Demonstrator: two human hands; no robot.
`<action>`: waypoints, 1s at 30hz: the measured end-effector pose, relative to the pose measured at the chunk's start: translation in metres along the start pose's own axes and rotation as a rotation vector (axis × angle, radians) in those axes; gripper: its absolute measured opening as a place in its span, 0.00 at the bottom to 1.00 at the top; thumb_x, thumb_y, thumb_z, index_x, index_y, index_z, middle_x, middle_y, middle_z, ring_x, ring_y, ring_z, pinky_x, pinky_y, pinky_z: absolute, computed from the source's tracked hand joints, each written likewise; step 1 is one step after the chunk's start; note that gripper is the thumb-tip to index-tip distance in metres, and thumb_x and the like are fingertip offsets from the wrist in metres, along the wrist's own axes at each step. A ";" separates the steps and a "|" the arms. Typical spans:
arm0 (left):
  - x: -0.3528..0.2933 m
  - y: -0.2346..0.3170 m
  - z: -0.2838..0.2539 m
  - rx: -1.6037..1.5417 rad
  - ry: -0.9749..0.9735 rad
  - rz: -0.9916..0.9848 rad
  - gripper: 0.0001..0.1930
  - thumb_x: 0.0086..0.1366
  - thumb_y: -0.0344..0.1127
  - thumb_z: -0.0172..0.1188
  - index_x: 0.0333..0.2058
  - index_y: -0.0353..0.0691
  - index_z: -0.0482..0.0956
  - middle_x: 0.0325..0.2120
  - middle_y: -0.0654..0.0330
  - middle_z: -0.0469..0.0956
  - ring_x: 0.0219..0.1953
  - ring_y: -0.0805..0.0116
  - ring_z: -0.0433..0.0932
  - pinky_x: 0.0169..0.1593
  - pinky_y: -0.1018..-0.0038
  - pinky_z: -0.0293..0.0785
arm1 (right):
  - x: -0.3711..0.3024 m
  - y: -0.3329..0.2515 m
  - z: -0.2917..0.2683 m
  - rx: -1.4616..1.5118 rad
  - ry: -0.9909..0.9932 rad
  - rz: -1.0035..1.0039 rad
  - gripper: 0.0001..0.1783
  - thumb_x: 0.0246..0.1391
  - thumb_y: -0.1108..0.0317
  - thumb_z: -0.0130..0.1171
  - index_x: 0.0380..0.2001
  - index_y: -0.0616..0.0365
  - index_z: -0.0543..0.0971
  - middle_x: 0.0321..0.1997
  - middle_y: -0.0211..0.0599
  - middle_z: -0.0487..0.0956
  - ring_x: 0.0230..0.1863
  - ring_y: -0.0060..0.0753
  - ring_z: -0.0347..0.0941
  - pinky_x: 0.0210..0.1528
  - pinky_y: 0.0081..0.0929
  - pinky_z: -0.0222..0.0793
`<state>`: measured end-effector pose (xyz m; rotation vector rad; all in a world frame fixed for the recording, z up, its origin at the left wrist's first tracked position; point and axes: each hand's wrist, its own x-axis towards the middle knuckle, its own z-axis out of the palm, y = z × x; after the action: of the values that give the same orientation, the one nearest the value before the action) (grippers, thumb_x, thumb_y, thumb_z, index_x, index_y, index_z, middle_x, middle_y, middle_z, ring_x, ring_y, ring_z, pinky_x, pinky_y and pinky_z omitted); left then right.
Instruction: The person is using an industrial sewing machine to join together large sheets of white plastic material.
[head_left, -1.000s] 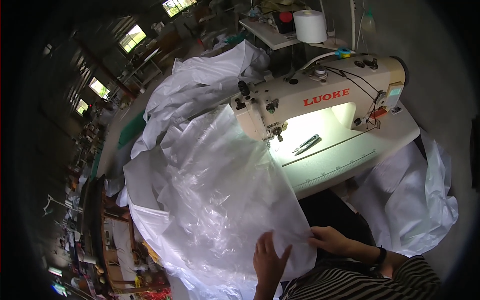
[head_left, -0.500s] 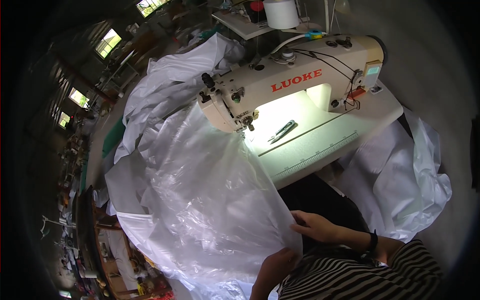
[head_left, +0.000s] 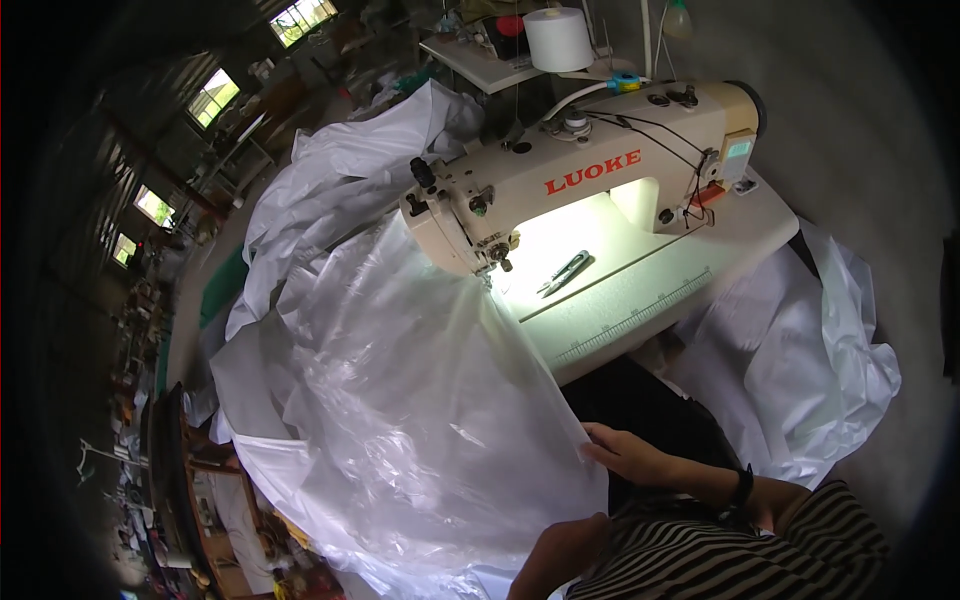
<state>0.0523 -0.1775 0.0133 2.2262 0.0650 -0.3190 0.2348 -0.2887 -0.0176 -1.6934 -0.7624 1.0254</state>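
Observation:
A large sheet of white, shiny plastic film (head_left: 420, 400) spreads from the sewing machine (head_left: 590, 170) down to my lap. Its right edge runs up under the needle area at the machine's head. My right hand (head_left: 630, 455) pinches that edge between thumb and fingers, below the table's front. Lower down, at the sheet's bottom corner, my left hand (head_left: 565, 550) is closed against the film; its fingertips are mostly hidden. A pair of thread snips (head_left: 568, 272) lies on the lit machine bed, out of both hands.
The machine table (head_left: 640, 310) has a ruler scale along its front edge. More white sheeting (head_left: 800, 350) hangs at the right, and another heap (head_left: 350, 160) lies behind the machine. A thread cone (head_left: 558, 40) stands at the back. Cluttered shelves (head_left: 215, 500) line the left.
My left hand has shifted slightly down, and the film near it lies smoother and tauter. My right hand keeps its pinch on the edge. The whole view has tilted a little.

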 end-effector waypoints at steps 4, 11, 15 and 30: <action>0.008 -0.006 0.013 0.365 -0.018 0.382 0.04 0.62 0.31 0.55 0.31 0.39 0.70 0.22 0.53 0.75 0.25 0.54 0.79 0.29 0.66 0.76 | 0.006 -0.019 0.007 -0.005 0.133 0.007 0.35 0.65 0.56 0.51 0.67 0.63 0.56 0.41 0.57 0.80 0.43 0.48 0.79 0.49 0.36 0.71; 0.015 0.000 0.020 0.051 -0.057 0.243 0.02 0.62 0.29 0.53 0.33 0.39 0.71 0.26 0.57 0.76 0.25 0.58 0.78 0.28 0.68 0.77 | 0.019 -0.018 0.018 -0.443 0.335 -0.120 0.34 0.61 0.65 0.54 0.67 0.63 0.55 0.25 0.52 0.79 0.24 0.57 0.77 0.28 0.47 0.73; 0.016 0.017 0.012 0.207 -0.066 0.391 0.06 0.65 0.32 0.51 0.34 0.36 0.72 0.28 0.49 0.76 0.28 0.54 0.78 0.33 0.65 0.76 | 0.013 -0.013 0.019 -0.532 0.371 -0.273 0.32 0.61 0.68 0.54 0.66 0.61 0.57 0.23 0.50 0.78 0.22 0.54 0.77 0.26 0.46 0.73; 0.012 0.023 0.002 -0.212 0.054 0.301 0.05 0.63 0.31 0.56 0.31 0.37 0.76 0.21 0.49 0.74 0.22 0.52 0.76 0.29 0.61 0.72 | 0.002 -0.023 0.032 -0.048 0.362 -0.169 0.30 0.63 0.65 0.51 0.67 0.55 0.59 0.36 0.55 0.81 0.37 0.55 0.80 0.40 0.40 0.73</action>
<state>0.0666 -0.1941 0.0263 1.9978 -0.1969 -0.0821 0.2069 -0.2667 -0.0021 -1.7578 -0.6809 0.5658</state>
